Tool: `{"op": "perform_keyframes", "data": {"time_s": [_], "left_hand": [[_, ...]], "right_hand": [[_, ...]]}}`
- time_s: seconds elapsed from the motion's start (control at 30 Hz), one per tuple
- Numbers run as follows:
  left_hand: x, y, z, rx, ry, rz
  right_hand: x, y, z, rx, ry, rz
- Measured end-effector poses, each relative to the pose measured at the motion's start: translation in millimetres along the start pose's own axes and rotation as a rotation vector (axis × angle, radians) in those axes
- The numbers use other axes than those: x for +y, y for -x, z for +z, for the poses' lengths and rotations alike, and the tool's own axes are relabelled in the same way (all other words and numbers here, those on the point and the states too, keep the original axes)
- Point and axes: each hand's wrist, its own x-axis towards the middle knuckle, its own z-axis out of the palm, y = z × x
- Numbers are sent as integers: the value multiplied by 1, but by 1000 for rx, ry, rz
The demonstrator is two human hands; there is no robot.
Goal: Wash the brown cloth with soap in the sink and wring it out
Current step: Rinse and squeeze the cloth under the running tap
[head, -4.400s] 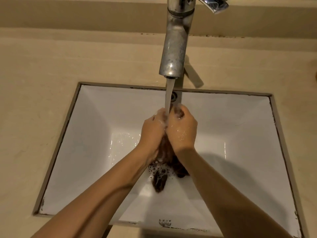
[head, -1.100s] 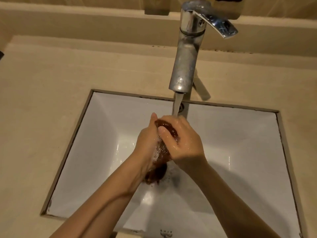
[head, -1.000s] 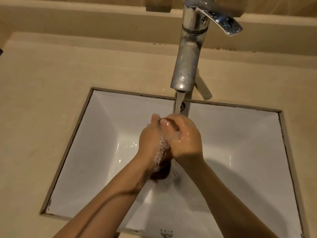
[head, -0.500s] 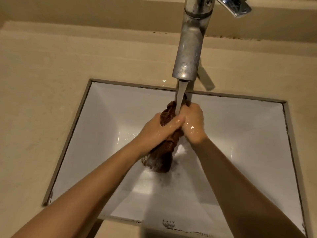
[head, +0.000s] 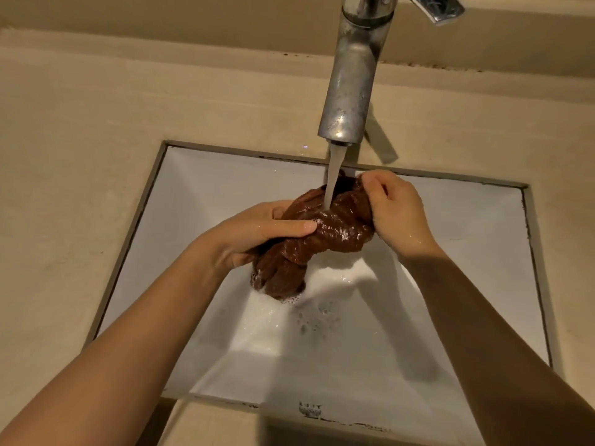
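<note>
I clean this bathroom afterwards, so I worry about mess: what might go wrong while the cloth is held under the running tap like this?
Water from the tap strikes the twisted cloth, held between the left hand and right hand, so it may spray onto the counter. Suds lie in the sink, so soap may remain in the cloth.

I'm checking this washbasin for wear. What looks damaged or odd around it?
The sink rim's near edge looks chipped and flaky, and dark specks dot the seam behind the faucet. The brown cloth and running water look normal.
</note>
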Motion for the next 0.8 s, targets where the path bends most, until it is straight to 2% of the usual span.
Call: {"op": "perform_keyframes", "data": {"time_s": [0.07,0.17,0.23,0.3,0.4,0.47,0.53,0.67,0.73,0.8], "left_hand": [[-1,0,0,45,-9,-20],[-3,-1,1,236,79,-7],[-4,-3,5,363,156,4],[-3,-9,16,477,232,-3],[-1,-20,41,607,187,-2],[-4,-25,57,607,202,38],[-11,-26,68,627,80,71],[-10,-25,59,649,-2,65],[-5,-25,50,667,61,54],[-4,-24,49,698,189,40]], "right_hand": [[1,-1,5,45,-62,94],[-2,1,8,-96,-280,245],[-5,9,10,-254,-311,226],[-9,23,23,-306,-279,160],[-16,39,57,-114,-126,54],[-18,34,66,88,-33,93],[-15,19,60,199,1,136],[-8,24,56,149,-44,141],[-15,47,67,110,-121,25],[-21,57,76,141,-99,-104]]}}
